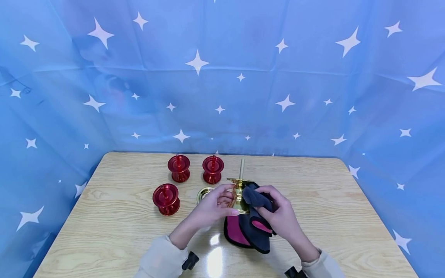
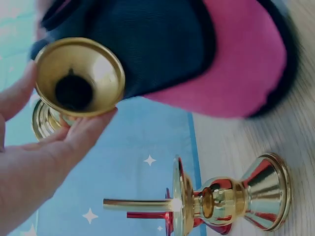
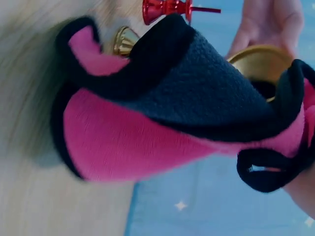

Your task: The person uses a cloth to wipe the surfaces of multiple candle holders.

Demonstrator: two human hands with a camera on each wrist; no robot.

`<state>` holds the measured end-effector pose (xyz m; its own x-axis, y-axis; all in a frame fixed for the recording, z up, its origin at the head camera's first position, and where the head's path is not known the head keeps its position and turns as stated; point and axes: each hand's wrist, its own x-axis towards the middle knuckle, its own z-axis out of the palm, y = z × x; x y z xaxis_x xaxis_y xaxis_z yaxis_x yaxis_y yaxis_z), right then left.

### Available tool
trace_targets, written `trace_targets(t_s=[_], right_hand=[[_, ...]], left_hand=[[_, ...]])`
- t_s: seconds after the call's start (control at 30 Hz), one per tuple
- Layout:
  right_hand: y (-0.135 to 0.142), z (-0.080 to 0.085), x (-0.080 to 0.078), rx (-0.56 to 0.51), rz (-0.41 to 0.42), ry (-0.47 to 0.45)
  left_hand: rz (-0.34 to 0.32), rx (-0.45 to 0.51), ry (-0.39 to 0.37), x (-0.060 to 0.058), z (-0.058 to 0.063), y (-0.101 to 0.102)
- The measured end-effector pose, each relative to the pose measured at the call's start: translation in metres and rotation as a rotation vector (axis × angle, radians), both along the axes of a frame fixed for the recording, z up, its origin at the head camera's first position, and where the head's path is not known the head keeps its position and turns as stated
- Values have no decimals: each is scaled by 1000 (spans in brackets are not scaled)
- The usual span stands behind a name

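My left hand point(image 1: 210, 208) grips a shiny gold candle holder point(image 1: 239, 193) around its lower part, holding it above the table. A rod points up from the holder's dish, and in the left wrist view its hollow flared base point(image 2: 106, 73) faces the camera. A dark grey and pink cloth point(image 1: 255, 231) with black edging is pinched in my right hand point(image 1: 283, 214). Part of this cloth lies against the holder's right side; the rest hangs down. In the right wrist view the cloth point(image 3: 206, 93) hides much of the holder and most of my right hand.
Another gold candle holder point(image 2: 211, 201) stands upright on the table behind my left hand. Farther left are three red candle holders, at the back left point(image 1: 179, 168), the back middle point(image 1: 213, 168) and nearer the front point(image 1: 167, 199). A blue star-patterned curtain point(image 1: 222, 88) hangs behind the wooden table point(image 1: 104, 224).
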<state>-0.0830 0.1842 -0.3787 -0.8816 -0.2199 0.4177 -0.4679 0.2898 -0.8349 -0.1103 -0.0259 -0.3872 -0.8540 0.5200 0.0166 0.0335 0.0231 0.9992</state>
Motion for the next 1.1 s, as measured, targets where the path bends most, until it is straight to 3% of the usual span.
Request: trace_targets(t_s=[0.13, 0.23, 0.5, 0.67, 0.77, 1.1], right_hand=[[-6, 5, 2, 77, 8, 115], [-5, 6, 3, 79, 19, 142], [8, -9, -1, -57, 46, 49], [11, -15, -3, -68, 34, 23], [11, -17, -3, -68, 19, 10], [1, -17, 1, -18, 6, 7]], left_hand=[[35, -110, 50, 1, -1, 5], [21, -122, 52, 1, -1, 4], [-139, 128, -61, -1, 0, -8], [-202, 134, -62, 0, 4, -10], [-175, 84, -60, 0, 4, -9], [40, -173, 18, 3, -8, 1]])
